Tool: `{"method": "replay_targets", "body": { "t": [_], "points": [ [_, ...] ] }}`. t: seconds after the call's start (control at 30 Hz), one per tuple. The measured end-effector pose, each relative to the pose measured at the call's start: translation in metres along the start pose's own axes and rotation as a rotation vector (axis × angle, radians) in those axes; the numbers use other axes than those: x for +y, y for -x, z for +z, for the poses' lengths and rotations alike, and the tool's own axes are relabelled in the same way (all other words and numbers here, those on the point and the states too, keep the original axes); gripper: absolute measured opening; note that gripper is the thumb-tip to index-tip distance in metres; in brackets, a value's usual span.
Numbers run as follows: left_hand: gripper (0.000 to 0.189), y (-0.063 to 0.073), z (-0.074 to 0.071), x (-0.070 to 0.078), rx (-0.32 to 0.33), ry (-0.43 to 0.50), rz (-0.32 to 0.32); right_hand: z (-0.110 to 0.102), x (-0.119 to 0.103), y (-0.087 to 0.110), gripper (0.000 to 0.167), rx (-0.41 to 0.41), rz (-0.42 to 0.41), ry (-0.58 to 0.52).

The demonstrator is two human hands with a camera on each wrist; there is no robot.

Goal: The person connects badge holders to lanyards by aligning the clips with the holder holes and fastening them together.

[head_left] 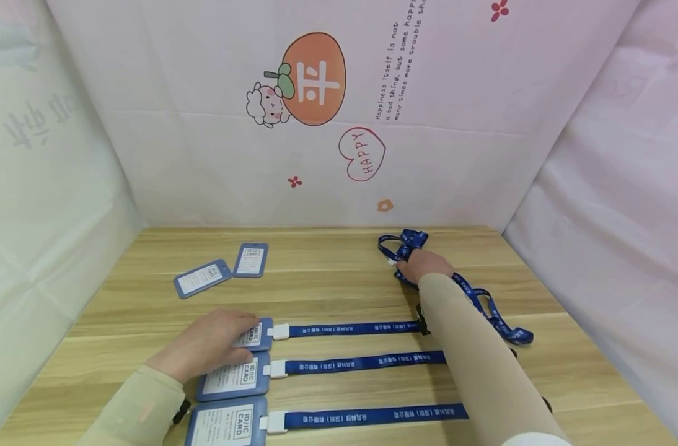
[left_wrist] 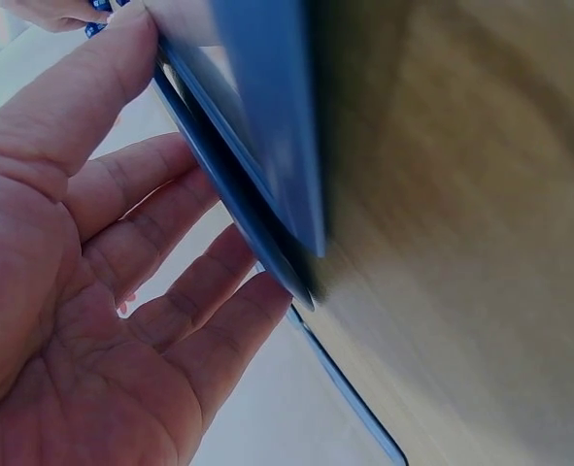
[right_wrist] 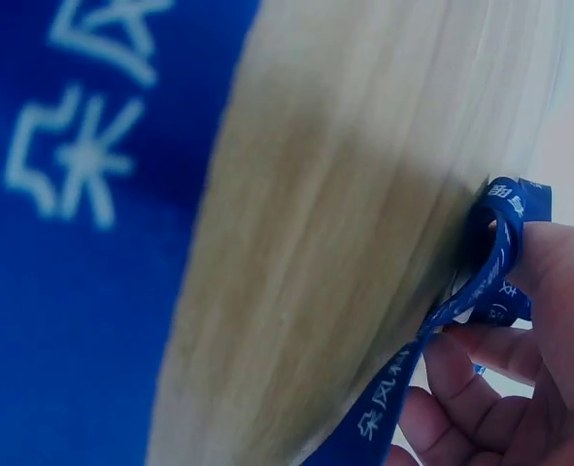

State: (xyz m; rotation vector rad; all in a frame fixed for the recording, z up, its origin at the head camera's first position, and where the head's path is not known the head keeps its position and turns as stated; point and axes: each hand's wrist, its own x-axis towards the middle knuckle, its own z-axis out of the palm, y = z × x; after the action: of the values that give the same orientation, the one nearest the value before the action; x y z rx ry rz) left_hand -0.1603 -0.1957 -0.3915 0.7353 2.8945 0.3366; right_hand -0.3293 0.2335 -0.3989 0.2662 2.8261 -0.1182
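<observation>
My left hand (head_left: 207,342) lies over the farthest badge holder (head_left: 253,334) of three in a row, its thumb by the middle badge holder (head_left: 235,379). In the left wrist view its fingers (left_wrist: 155,228) are loosely extended against the edge of a blue badge holder (left_wrist: 233,194). At the back right, my right hand (head_left: 427,266) pinches a bunched blue lanyard (head_left: 413,238) with white lettering. The right wrist view has that lanyard (right_wrist: 495,257) between thumb and curled fingers. The nearest badge holder (head_left: 227,424) is untouched.
Three blue lanyards, such as the middle one (head_left: 367,363), run rightward from white clips (head_left: 279,369), partly under my right forearm. Two loose badge holders, one tilted (head_left: 202,279) and one nearly upright (head_left: 251,260), lie at back left. White printed cloth (head_left: 233,173) walls the wooden table (head_left: 328,279).
</observation>
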Motion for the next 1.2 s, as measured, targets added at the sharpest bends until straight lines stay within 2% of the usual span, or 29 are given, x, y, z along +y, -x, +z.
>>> {"method": "replay_targets", "body": {
  "t": [0.33, 0.63, 0.7, 0.93, 1.07, 1.2],
  "points": [
    [0.062, -0.001, 0.000, 0.000, -0.002, -0.007, -0.010, 0.001, 0.012, -0.004, 0.047, 0.020, -0.016, -0.080],
    [0.062, 0.000, 0.001, 0.000, 0.002, -0.009, 0.003, 0.001, 0.028, 0.000, 0.033, 0.072, -0.064, -0.124],
    [0.062, 0.001, 0.001, 0.001, 0.001, -0.008, 0.006, 0.001, 0.031, 0.001, 0.033, 0.082, -0.074, -0.146],
    [0.062, 0.000, 0.001, 0.000, 0.006, -0.004, 0.012, 0.002, 0.038, 0.003, 0.048, 0.100, -0.107, -0.208],
    [0.062, 0.000, 0.001, 0.000, 0.008, -0.002, 0.004, 0.001, 0.041, 0.003, 0.044, 0.098, -0.124, -0.245],
    [0.062, 0.000, 0.001, 0.001, 0.002, 0.004, -0.010, -0.004, 0.044, 0.009, 0.036, 0.122, -0.174, -0.277]
  ]
}}
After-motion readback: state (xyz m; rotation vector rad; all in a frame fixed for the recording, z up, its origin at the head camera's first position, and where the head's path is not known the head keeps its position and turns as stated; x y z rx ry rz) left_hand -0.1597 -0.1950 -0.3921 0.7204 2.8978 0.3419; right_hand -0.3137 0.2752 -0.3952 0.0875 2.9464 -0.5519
